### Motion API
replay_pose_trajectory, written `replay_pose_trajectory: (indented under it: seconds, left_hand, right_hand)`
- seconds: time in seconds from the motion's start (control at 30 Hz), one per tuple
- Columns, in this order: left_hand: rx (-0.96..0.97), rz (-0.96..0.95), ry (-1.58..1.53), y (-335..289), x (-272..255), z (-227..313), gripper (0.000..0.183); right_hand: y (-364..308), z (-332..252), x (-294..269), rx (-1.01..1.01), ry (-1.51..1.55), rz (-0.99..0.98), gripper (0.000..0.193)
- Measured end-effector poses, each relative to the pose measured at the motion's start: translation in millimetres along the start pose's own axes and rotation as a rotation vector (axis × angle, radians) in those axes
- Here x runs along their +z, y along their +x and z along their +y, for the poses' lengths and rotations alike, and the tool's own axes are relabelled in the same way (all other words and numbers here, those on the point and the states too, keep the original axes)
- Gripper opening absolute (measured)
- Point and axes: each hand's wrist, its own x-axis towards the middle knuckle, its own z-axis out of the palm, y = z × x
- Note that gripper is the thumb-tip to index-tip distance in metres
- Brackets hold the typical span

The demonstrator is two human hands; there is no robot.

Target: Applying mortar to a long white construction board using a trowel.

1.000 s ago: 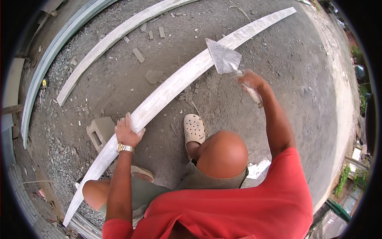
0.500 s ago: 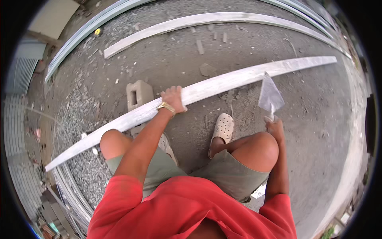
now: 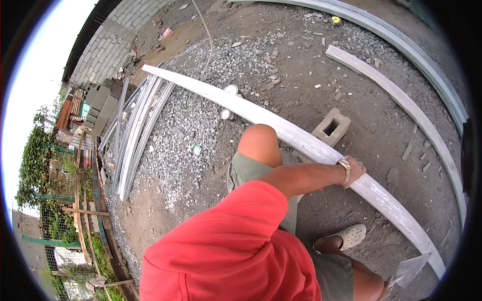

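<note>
Your left hand (image 3: pixel 355 171) is grasping the pale beam (image 3: pixel 306 142), crossing over its face, right of the concrete block (image 3: pixel 334 128). Your right hand (image 3: pixel 386 291) is lying partly outside the lower edge; it appears to be closing around the handle of the trowel (image 3: pixel 412 270). The pale beam is running from far left to near right, passing in front of you. The trowel's blade is overlapping its near edge toward the right end; whether metal is touching it, I cannot tell. The concrete block is sitting just beside the far edge. Your left knee (image 3: pixel 258 143) is standing close against the near edge, contact uncertain.

In my judgement, you are bracing the pale beam while working its right portion with the trowel. The next move is calling for a firm left hand and a blade meeting the surface evenly.
</note>
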Motion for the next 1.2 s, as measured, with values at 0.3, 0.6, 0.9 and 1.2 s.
replay_pose_trajectory:
  seconds: [0.3, 0.6, 0.9, 1.2]
  left_hand:
    - [-0.038, -0.090, 0.052, -64, -8, -81, 0.073]
    - [-0.031, 0.072, 0.033, -97, -52, -80, 0.093]
    - [0.147, 0.066, 0.048, -9, 4, 38, 0.099]
    - [0.116, -0.092, 0.040, -6, -8, 20, 0.085]
  right_hand:
    - [15, -45, 72, -0.025, 0.076, -0.044, 0.032]
    - [-14, -84, 50, 0.021, 0.060, 0.164, 0.034]
    - [-164, -63, -120, 0.002, 0.216, 0.778, 0.023]
    - [-230, -94, -159, 0.114, 0.229, 0.923, 0.027]
